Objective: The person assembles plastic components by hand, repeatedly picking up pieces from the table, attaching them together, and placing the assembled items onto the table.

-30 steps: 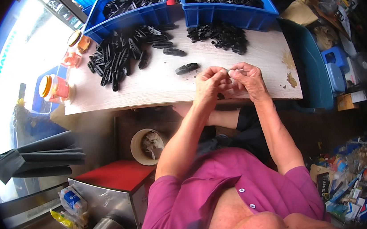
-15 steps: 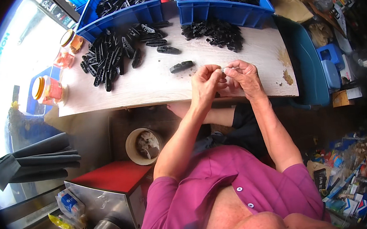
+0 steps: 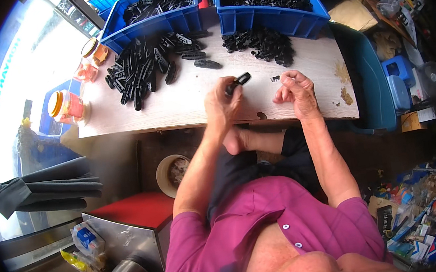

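Over the table's near middle, my left hand (image 3: 221, 104) is closed round an elongated black plastic part (image 3: 243, 78), its looped end sticking out past the fingers to the right. My right hand (image 3: 298, 93) is raised to the right of it, thumb and fingertips pinched together; whatever they hold, if anything, is too small to name. A small black piece (image 3: 275, 78) shows just left of those fingertips; I cannot tell whether it touches them. One similar long black part (image 3: 207, 64) lies beyond my left hand, near a pile of long black parts (image 3: 139, 72).
Small black pieces are heaped (image 3: 267, 46) on the table (image 3: 183, 105). Behind stand a left blue crate (image 3: 156, 30) and a right blue crate (image 3: 275, 20), both filled with black parts. Jars (image 3: 66, 107) line the left edge; a teal bin (image 3: 363, 78) is at right.
My hands were together, fingertips meeting; now they are apart. My left hand has moved left and taken up the long black part that lay on the table. The view has shifted slightly.
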Demonstrator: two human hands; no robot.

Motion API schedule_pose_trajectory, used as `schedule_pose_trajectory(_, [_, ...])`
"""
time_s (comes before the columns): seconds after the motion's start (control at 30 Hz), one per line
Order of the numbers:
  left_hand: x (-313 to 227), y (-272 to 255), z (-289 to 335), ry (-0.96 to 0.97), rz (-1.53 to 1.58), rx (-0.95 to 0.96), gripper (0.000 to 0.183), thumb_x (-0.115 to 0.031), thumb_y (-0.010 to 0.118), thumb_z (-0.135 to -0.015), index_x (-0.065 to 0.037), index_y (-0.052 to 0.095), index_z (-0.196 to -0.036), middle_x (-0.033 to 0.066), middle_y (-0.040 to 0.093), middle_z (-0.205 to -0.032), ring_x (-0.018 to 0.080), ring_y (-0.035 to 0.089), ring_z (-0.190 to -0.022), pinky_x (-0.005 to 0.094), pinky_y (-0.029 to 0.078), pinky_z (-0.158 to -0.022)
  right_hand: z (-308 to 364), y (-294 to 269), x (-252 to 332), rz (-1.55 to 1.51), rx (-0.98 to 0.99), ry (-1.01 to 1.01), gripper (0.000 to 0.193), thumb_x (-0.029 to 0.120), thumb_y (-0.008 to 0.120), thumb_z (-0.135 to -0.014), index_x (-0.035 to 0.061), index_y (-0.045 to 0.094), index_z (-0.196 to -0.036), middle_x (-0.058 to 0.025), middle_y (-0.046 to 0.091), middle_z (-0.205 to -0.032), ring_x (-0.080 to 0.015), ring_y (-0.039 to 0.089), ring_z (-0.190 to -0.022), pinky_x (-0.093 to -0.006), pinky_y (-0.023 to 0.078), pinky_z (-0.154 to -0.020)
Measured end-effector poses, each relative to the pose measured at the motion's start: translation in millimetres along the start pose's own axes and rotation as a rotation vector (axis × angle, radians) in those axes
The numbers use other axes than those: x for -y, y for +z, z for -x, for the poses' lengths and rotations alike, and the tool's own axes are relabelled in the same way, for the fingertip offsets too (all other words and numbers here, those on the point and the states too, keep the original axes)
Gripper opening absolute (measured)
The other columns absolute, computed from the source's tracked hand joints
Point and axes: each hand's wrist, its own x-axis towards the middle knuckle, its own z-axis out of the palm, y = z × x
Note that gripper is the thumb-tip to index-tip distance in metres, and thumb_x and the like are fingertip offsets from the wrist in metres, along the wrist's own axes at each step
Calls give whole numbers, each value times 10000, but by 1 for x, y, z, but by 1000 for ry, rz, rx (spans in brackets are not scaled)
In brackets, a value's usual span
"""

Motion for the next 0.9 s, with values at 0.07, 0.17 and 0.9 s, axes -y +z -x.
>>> schedule_pose_trajectory(0.07, [11, 20, 6, 30, 404, -31, 281, -71, 682, -846, -12, 604, -1109, 63, 643, -830, 119, 599, -667, 272, 504, -584, -1, 9, -4, -147, 44, -64, 137, 182, 685, -880, 72, 647, -953, -23, 549, -574, -166, 610, -559, -304, 543, -582])
schedule_pose_trajectory(0.17, [-30, 39, 14, -370, 800, 96, 278, -56, 676, -866, -10, 594, -1127, 58, 650, -888, 71, 582, -626, 187, 497, -517, 2, 10, -4, -130, 36, -63, 157, 183, 699, -860, 56, 653, -940, -12, 548, -591, -143, 613, -576, -291, 546, -613])
schedule_pose_trajectory(0.9, [-42, 50, 0, -565, 882, 171, 175, -148, 676, -895, 14, 650, -957, 48, 664, -791, 89, 623, -592, 214, 533, -545, -3, 3, -4, -49, 75, 7, 143, 105, 733, -850, 24, 678, -954, -4, 653, -708, -47, 550, -563, -195, 472, -540])
